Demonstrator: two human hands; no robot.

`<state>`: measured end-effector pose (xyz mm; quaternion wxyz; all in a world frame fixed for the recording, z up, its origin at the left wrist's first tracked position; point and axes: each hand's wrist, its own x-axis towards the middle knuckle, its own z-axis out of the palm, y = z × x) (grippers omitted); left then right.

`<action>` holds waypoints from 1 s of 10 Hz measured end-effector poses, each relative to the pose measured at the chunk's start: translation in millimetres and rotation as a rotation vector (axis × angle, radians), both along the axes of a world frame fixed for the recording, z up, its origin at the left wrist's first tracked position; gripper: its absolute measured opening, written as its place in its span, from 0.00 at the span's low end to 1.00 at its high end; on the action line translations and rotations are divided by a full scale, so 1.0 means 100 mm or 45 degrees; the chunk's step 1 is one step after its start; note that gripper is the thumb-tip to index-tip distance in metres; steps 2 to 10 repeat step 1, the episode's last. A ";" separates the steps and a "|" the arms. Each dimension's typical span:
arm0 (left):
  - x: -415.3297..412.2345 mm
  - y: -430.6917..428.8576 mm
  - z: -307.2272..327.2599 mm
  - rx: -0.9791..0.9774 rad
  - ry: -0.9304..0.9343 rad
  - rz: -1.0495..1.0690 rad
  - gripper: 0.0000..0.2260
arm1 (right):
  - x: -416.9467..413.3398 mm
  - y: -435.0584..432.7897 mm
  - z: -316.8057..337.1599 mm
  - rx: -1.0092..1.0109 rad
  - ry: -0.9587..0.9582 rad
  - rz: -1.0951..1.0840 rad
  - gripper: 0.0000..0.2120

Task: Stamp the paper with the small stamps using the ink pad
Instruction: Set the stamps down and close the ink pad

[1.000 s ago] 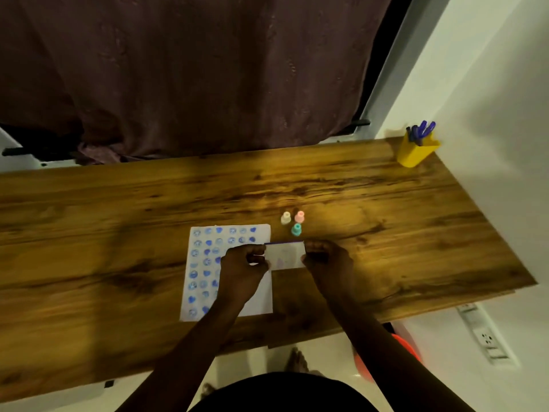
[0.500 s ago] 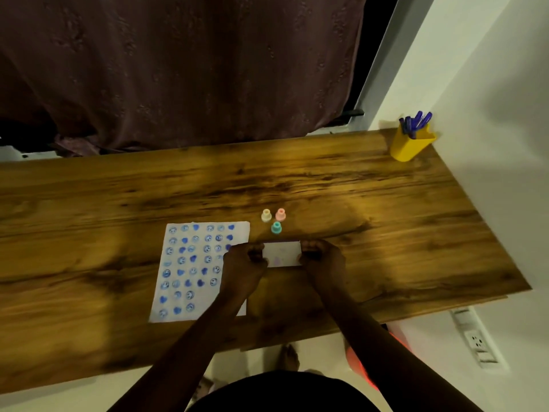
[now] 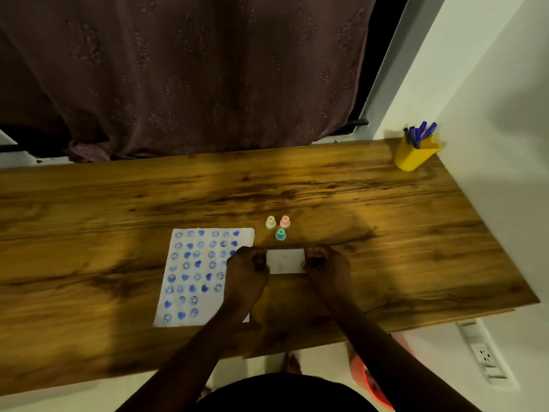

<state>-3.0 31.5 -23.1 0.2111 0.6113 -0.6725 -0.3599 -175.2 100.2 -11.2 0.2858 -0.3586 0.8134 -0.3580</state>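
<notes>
While both hands (image 3: 246,270) (image 3: 325,264) pinch flat rectangular ink pad (image 3: 285,261), grainy wooden table (image 3: 386,233)

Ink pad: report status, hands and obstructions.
Both hands, left and right, grip ink pad ends. Three stamps standing untouched behind. Paper mostly stamped. Nothing obstructing.
</notes>
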 end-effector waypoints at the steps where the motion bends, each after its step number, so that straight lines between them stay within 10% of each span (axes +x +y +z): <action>1: 0.06 -0.10 0.15 -0.035 0.153 0.091 0.11 | 0.02 -0.10 0.16 -0.075 0.146 0.067 0.13; 10: 0.06 -0.10 0.15 -0.035 0.153 0.091 0.11 | 0.02 -0.10 0.16 -0.075 0.146 0.067 0.13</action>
